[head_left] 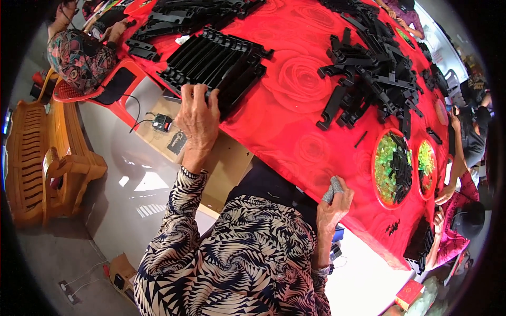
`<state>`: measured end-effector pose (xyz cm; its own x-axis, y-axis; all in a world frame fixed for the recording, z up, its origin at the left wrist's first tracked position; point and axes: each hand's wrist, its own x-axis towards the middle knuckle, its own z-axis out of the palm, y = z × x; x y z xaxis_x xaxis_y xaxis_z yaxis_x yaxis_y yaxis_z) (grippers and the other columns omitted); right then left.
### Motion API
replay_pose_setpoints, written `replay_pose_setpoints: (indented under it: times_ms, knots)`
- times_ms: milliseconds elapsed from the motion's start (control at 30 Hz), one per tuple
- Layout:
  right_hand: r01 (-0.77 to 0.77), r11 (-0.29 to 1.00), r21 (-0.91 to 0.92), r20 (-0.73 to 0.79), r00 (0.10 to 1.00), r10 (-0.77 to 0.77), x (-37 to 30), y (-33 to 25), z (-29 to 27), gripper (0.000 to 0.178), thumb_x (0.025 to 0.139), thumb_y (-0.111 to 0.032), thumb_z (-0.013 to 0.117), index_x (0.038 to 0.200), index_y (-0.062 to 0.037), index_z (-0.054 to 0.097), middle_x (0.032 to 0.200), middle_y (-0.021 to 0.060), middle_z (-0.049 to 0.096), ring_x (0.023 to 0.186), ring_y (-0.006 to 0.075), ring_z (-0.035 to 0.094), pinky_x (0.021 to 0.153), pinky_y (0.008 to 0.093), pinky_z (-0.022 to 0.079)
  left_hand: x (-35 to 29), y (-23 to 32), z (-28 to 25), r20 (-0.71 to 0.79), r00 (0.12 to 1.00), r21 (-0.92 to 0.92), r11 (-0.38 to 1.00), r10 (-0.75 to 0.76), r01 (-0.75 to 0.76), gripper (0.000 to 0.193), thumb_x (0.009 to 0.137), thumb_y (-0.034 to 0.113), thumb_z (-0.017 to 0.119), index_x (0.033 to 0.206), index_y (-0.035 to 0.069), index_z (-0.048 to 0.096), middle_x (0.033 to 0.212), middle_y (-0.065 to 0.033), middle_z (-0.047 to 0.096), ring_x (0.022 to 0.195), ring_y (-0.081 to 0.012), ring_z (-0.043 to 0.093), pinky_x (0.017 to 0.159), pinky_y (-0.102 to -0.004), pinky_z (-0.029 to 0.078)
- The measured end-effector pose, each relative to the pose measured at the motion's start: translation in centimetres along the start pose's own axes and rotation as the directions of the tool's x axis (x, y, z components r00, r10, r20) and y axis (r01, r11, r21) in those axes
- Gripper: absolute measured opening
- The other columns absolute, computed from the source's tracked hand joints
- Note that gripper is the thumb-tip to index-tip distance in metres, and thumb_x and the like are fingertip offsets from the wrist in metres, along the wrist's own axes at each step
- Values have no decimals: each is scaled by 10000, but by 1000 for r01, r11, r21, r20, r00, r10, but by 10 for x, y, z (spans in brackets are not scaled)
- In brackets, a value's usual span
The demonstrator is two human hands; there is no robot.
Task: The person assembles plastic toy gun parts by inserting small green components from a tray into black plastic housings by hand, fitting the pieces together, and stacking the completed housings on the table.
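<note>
My left hand [197,116] reaches to the near edge of a row of long black plastic strips [208,60] lying side by side on the red table. Its fingers bend over the end of the nearest strip. Near the table's front edge, my right hand [335,203] is closed, its fingers curled together. Grey wrapping [332,190] covers a fingertip or two of that hand. Whether anything small sits between those fingers is hidden.
A loose heap of black plastic parts [369,73] covers the table's right side. Beside it stand an orange-rimmed bowl [375,181] of small green and black pieces and a second bowl [419,181]. Other people [79,60] sit around the table. A cardboard box [224,176] is below its edge.
</note>
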<state>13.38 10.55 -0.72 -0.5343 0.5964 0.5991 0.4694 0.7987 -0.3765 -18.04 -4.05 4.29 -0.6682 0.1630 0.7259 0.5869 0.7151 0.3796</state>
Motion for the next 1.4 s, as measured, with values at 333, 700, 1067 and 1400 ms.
replay_pose_setpoints:
  times_ms: [333,700,1067,1400]
  knots:
    - [46,999,15,-34,998,-46,0,4,3,133,709,130,590,827,71,584,1092,191,644,876,365,570,750,436,495,-4,-7,1,-26,999,30,999,21,-21,291,794,251,749,968,99,572,967,-74,542,711,-296,604,557,-394,465]
    - [42,999,-33,-4,999,-42,-4,7,-2,234,636,94,598,861,28,595,1099,176,640,873,357,572,738,440,502,-1,-12,-2,-38,998,23,999,44,-43,295,788,253,755,996,113,600,981,-79,576,865,-312,608,679,-424,483]
    - [28,997,69,-44,999,-24,-6,19,4,334,569,57,548,898,57,607,1134,166,620,903,368,566,759,426,519,-9,-2,-3,-147,987,-167,981,70,-94,199,855,177,735,974,53,634,910,-53,570,615,-143,505,544,-283,431]
    - [2,994,107,-51,999,3,-9,24,3,227,615,95,591,836,49,620,1085,148,651,860,337,590,702,383,528,-47,104,47,481,795,-605,796,370,-4,336,815,258,735,983,-3,606,950,-170,618,822,-309,612,682,-415,511]
